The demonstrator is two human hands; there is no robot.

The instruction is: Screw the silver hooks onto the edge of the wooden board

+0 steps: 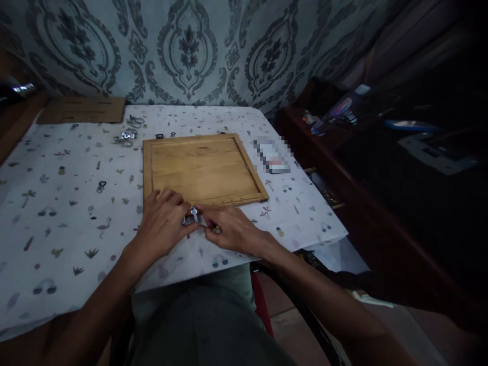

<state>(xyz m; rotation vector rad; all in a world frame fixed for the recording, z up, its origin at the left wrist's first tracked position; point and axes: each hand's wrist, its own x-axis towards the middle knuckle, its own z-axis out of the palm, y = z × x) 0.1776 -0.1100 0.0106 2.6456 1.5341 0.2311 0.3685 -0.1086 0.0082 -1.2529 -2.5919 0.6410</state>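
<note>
A wooden panel with a raised frame [194, 168], like a small cabinet door, lies flat on the table. At its near edge is a shiny metal hinge [194, 212]. My left hand [162, 218] is closed on the hinge from the left, its fingers resting over the panel's edge. From the right, my right hand [231, 227] is closed with its fingertips at the hinge. A small tool with a yellow and dark end [216, 229] shows in that hand; the rest is hidden by the fingers.
More metal hinges [127, 134] lie beyond the panel's left corner, near a flat cardboard piece [84, 110]. A blurred-out packet [273, 156] is right of the panel. The patterned white tablecloth [76, 203] covers the table. Farther right, a purple bottle [339, 109] lies on dark furniture.
</note>
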